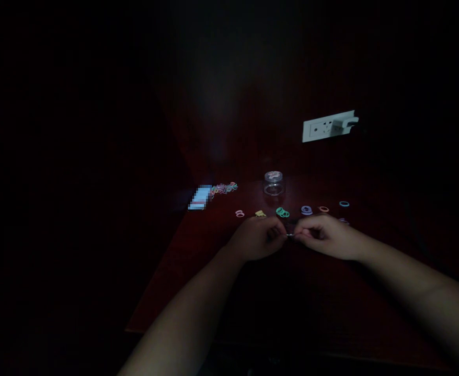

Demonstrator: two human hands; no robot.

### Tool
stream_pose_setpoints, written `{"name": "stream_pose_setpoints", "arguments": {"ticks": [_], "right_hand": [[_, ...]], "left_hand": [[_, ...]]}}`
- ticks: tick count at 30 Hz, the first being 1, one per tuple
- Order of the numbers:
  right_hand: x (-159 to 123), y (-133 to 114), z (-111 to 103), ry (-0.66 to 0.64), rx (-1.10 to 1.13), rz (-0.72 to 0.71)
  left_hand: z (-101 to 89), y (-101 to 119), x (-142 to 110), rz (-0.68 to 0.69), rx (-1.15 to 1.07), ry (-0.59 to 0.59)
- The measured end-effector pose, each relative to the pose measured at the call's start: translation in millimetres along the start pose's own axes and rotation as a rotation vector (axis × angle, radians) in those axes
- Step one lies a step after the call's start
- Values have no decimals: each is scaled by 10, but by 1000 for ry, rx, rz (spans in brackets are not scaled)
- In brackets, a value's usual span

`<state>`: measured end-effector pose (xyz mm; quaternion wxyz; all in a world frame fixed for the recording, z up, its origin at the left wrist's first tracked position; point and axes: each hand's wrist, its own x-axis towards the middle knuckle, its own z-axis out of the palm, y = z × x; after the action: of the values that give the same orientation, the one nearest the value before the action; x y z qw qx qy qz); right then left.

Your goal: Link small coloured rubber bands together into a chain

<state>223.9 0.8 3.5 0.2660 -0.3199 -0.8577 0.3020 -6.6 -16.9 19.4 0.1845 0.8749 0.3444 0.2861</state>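
Between my left hand (pixel 259 237) and my right hand (pixel 327 236), a small pale band (pixel 290 235) is pinched at both ends; it looks like a hair tie, but the dim light hides its detail. Just beyond my fingers, small hair ties lie sorted by colour in a row: pink ties (pixel 239 213), yellow ties (pixel 260 213), green ties (pixel 282 212), purple ties (pixel 307 210), an orange tie (pixel 323 209) and a blue tie (pixel 344 203). Another purplish tie (pixel 344 221) is partly hidden behind my right hand.
A clear lidded jar (pixel 274 184) stands behind the row. A mixed heap of hair ties (pixel 225 188) lies beside a lit phone (pixel 200 197) at the left edge of the dark red table (pixel 174 282). On the wall is a socket panel (pixel 319 128) with a plug (pixel 349 123).
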Motion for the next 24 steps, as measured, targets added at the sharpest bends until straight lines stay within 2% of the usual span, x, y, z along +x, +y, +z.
{"name": "stream_pose_setpoints", "arguments": {"ticks": [5, 12, 24], "right_hand": [[-11, -15, -4, -1, -10, 16], [-9, -49, 1, 73, 2, -23], [-5, -59, -9, 52, -27, -31]], "left_hand": [[-3, -13, -4, 31, 7, 8], [3, 3, -5, 7, 7, 0], [5, 8, 1, 19, -17, -16]]}}
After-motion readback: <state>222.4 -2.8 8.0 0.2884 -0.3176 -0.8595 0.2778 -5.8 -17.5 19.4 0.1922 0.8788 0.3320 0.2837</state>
